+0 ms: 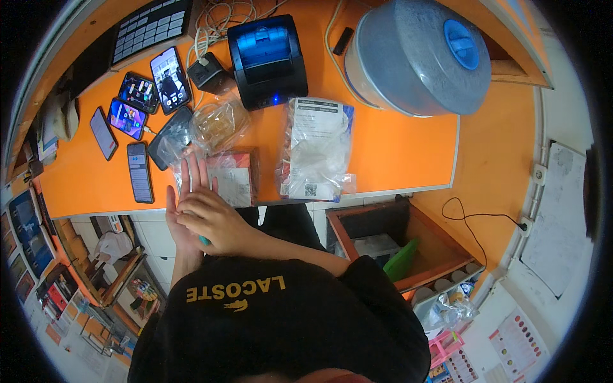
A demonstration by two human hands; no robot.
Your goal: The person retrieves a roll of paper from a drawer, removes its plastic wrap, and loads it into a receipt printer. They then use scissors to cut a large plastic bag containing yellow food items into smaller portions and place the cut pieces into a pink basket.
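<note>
My left hand (195, 173) is palm up at the table's front edge, fingers stretched out towards the packets. Across its palm lies my right hand (218, 222) with curled fingers. A small teal object (205, 240) peeks out under the right hand, near the left wrist; most of it is hidden, and it appears held by the right hand. Just beyond the fingers is a plastic-wrapped packet (232, 179) with a white label. To its right lies another wrapped packet (316, 143) with a printed label. Clear plastic wrap (220, 122) covers something brownish behind.
Several smartphones (140, 172) lie on the orange table (402, 148) at left. A black label printer (268, 62) stands behind the packets, by a charger (208, 72) and tangled cables. A lidded tub (412, 57) sits back right. An open drawer (345, 234) juts out at right.
</note>
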